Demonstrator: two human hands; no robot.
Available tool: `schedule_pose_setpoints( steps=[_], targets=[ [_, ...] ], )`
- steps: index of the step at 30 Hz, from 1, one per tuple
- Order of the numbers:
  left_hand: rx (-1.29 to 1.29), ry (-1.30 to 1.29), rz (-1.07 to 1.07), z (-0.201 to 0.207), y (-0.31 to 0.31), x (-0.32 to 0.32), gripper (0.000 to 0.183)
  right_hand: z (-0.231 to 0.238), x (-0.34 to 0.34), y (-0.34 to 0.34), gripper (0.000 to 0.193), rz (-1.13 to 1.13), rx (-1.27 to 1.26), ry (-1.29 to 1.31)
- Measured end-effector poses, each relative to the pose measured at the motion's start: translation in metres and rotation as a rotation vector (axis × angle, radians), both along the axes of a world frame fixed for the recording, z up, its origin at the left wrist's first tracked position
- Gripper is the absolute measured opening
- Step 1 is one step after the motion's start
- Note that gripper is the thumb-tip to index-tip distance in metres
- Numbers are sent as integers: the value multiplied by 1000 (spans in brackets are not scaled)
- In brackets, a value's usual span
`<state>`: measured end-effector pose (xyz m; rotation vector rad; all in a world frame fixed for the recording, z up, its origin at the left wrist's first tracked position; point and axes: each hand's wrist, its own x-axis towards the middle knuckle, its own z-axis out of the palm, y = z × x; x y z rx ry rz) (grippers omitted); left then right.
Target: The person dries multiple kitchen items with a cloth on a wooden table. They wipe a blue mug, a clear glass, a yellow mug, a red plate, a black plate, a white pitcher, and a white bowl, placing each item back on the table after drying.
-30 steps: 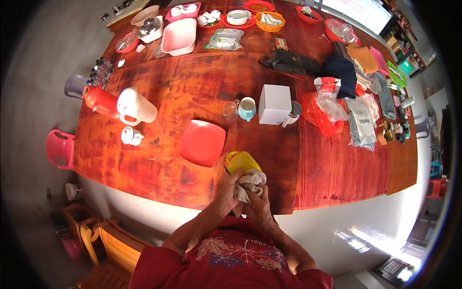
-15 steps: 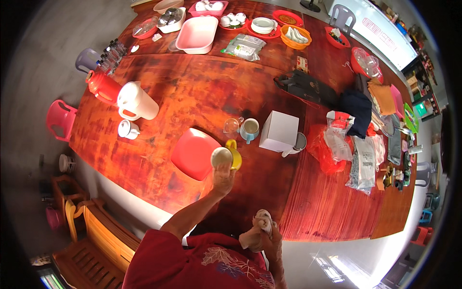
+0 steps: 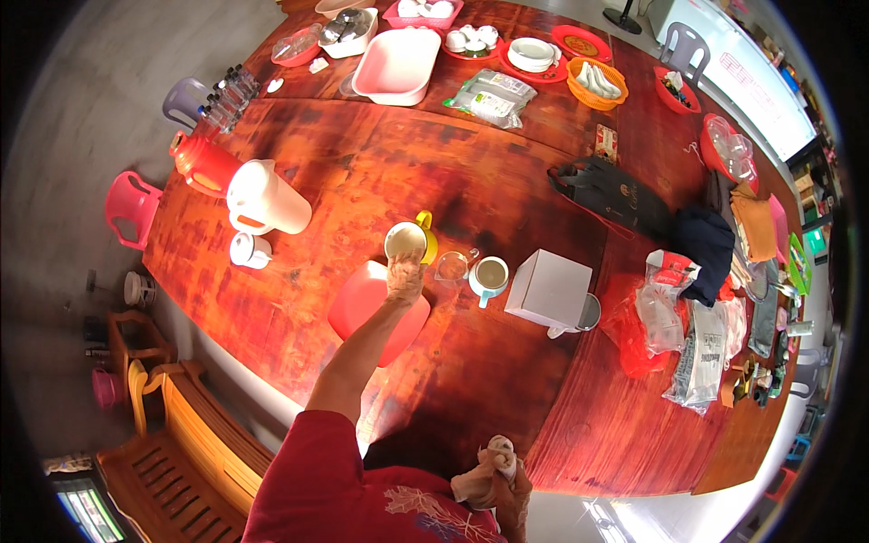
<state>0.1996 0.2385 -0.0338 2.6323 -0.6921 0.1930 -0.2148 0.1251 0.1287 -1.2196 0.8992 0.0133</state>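
My left hand (image 3: 405, 279) is stretched over the wooden table, its fingers closed on the near side of a yellow mug (image 3: 429, 242) with a pale inside. The mug's handle points to the far side; whether its base touches the table I cannot tell. Under my left wrist lies a square red plate (image 3: 362, 303). Close to my body, my right hand (image 3: 516, 502) grips a bunched beige cloth (image 3: 489, 475). Right of the yellow mug are a clear glass cup (image 3: 451, 266), a light-blue mug (image 3: 489, 279) and a white box (image 3: 549, 288).
A cream jug (image 3: 272, 201), a red thermos (image 3: 205, 165) and a white mug (image 3: 250, 252) stand at the left. Behind the box, a grey mug (image 3: 588, 313) is partly hidden. Plastic bags (image 3: 647, 312) and a black bag (image 3: 615, 195) lie right; a pink basin (image 3: 396, 68) is at the back.
My left hand has carried the yellow mug away from me, from beside the red plate's right edge to beyond its far edge. My right hand keeps the cloth near my body.
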Motion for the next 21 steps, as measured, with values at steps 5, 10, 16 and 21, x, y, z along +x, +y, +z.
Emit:
schedule_pose_setpoints(
  steps=[5,10,16,21],
  targets=[
    [82,50,-7,-20,-7,6,28,-2,6,-5,23,-7,18,9],
    [110,43,-40,-29,-12,8,26,6,21,-3,22,-4,68,28],
    [96,1,-30,-44,-9,7,28,-4,17,1,22,-15,79,37],
    [70,-27,-47,-50,-10,5,31,-4,16,6,22,-72,151,66]
  ],
)
